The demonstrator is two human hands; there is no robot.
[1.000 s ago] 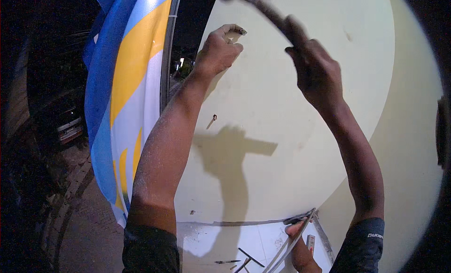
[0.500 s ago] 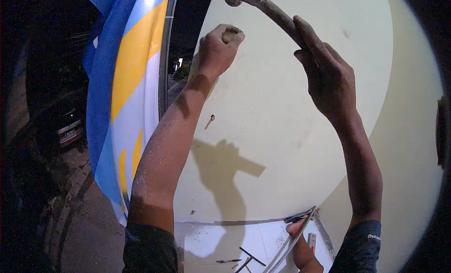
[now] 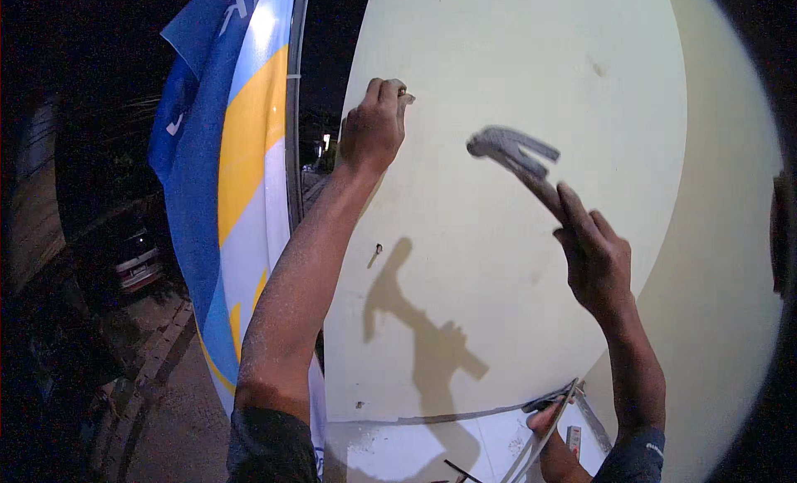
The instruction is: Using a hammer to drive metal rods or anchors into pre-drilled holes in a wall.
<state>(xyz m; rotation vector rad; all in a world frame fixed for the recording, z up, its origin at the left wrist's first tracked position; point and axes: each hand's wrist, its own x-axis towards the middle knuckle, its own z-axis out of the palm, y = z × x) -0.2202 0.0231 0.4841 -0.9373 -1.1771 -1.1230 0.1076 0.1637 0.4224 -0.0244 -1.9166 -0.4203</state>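
Note:
My left hand [image 3: 372, 126] is raised to the pale cream wall [image 3: 498, 317], with fingers pinched around a small fastener [image 3: 403, 92]. Its exact kind is mostly hidden by the fingertips. In my right hand [image 3: 599, 263] is a claw hammer [image 3: 516, 151], gripped by its handle. The hammer head is up and to the left of that hand, below and to the right of the left hand, apart from the fastener. Another small fastener [image 3: 378, 249] sticks out of the wall beneath my left forearm.
A blue, yellow and white banner [image 3: 249, 151] hangs along a dark pole [image 3: 294, 109] on the left. Beyond lie a dark street and a parked car [image 3: 139, 263]. Below are a white ledge [image 3: 398, 450], pale strips [image 3: 544, 441], a level [image 3: 574, 440] and what looks like a bare foot [image 3: 552, 441].
The hammer has come down, its head now fully in view. My left hand appears lower in the picture, still pinching the fastener at the wall. The whole view has shifted somewhat upward.

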